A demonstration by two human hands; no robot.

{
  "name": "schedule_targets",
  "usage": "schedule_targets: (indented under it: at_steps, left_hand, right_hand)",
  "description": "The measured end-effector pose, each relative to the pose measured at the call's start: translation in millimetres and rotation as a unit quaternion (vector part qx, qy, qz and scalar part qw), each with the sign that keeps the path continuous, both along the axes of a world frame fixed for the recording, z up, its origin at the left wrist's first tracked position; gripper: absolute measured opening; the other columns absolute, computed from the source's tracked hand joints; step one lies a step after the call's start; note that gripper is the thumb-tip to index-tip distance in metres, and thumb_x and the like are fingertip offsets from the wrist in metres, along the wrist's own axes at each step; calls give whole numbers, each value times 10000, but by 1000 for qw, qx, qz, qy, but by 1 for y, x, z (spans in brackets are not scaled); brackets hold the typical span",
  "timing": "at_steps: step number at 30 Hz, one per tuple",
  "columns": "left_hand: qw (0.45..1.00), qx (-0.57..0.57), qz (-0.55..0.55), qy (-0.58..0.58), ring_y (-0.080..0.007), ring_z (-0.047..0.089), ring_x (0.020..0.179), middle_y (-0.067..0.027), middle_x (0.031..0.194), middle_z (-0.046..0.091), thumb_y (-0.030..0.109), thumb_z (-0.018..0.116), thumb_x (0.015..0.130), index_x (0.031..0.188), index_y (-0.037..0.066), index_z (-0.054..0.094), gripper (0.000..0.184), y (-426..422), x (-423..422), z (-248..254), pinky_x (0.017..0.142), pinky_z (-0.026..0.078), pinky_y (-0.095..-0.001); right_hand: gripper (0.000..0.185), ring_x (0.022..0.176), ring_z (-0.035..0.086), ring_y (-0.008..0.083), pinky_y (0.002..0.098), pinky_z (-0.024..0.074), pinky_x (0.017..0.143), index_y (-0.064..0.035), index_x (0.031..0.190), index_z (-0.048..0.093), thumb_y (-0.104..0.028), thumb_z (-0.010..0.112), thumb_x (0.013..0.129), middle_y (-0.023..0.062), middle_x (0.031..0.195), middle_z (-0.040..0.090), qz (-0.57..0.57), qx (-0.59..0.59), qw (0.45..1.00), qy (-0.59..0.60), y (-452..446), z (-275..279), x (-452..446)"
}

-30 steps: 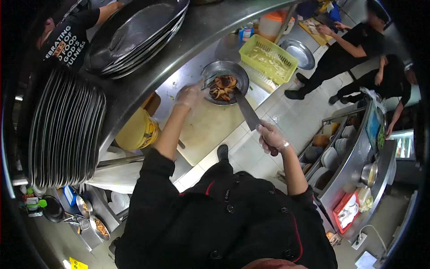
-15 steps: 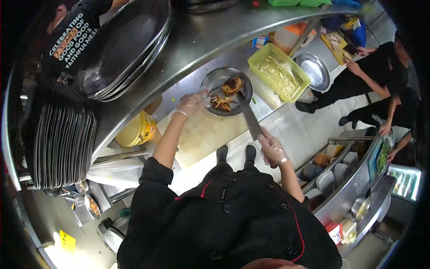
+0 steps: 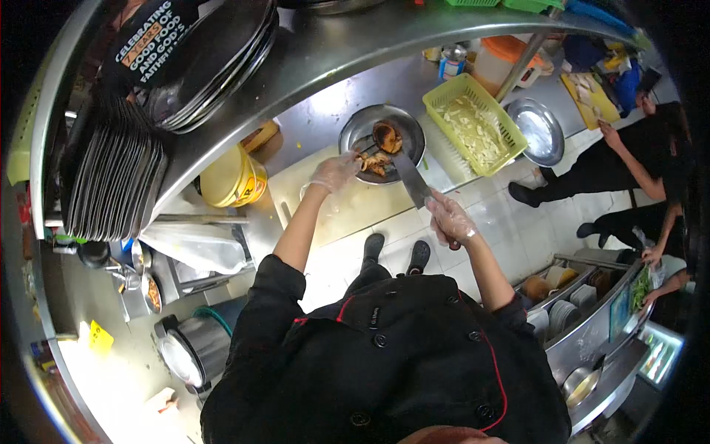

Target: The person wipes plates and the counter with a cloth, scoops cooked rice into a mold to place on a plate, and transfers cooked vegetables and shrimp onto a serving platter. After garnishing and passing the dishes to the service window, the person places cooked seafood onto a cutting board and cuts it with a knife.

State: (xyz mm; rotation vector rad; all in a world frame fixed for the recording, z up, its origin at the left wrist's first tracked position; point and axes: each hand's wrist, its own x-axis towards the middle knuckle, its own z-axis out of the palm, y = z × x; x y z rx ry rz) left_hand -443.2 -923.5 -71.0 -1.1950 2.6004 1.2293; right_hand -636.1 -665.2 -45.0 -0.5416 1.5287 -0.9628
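Note:
A round metal bowl (image 3: 360, 117) stands at the far edge of the cutting board (image 3: 333, 214). In it lie a browned piece of meat (image 3: 387, 138) and smaller cut pieces (image 3: 374, 163). My gloved right hand (image 3: 451, 220) is wrapped round the handle of a broad cleaver (image 3: 411, 180), whose blade tip reaches into the bowl against the food. My gloved left hand (image 3: 334, 172) is at the bowl's left rim, its fingers closed on a thin dark utensil (image 3: 362, 145), perhaps tongs, that extends over the food.
Right of the bowl stands a yellow-green basket (image 3: 473, 129) of pale slices, then a metal basin (image 3: 535, 133). A yellow bucket (image 3: 231, 177) is at the left. Stacked dark plates (image 3: 118, 177) sit on the upper shelf (image 3: 325, 55). Co-workers stand at the right.
The browned piece has separated from the smaller pieces and turned over in the bowl. The cleaver and both hands have stayed at the bowl while the camera view shifted.

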Motion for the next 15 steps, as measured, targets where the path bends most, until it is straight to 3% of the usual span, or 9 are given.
schedule_targets:
  at_steps: [2,4,6,9,12,15]
  left_hand:
    - [990,-128,-61,19,-268,626,860,-167,1004,639,429,515,866,1249,89,519,512,9,13,6,751,484,-333]
    - [985,-167,-36,12,-279,624,867,-177,1001,637,438,514,865,1260,88,509,527,12,15,16,756,484,-341]
    - [991,-107,72,-27,-310,618,902,-187,1018,630,451,499,867,1276,111,496,532,18,11,27,783,482,-365]
    - [976,-212,42,14,-352,595,955,-189,1046,622,491,450,875,1296,145,478,546,16,-2,22,824,465,-408]
    - [976,-217,27,1,-372,583,976,-193,1054,617,510,414,880,1307,172,469,548,0,-14,-2,849,448,-420]
    - [982,-176,35,-55,-303,547,1087,-148,1196,566,407,505,875,1291,141,488,494,0,-21,8,940,412,-367]
  right_hand:
    - [648,338,395,103,262,300,313,-65,1422,226,-374,495,919,17,517,451,9,5,1000,3,0,-6,-1]
    - [646,339,397,101,260,303,315,-88,1426,231,-381,497,916,18,520,457,24,6,1000,11,-2,-17,-11]
    - [635,341,399,99,261,308,315,-112,1430,233,-381,493,917,16,529,460,40,3,999,9,-2,-25,-23]
    - [625,334,404,97,256,305,298,-124,1431,232,-377,487,919,11,536,458,46,5,999,3,-5,-27,-28]
    - [627,315,406,101,255,288,269,-88,1422,238,-386,479,925,17,519,461,42,-16,999,10,-13,-28,-27]
    - [611,322,398,94,250,285,277,-106,1424,244,-372,477,925,12,533,461,45,-28,998,14,-17,-28,-26]
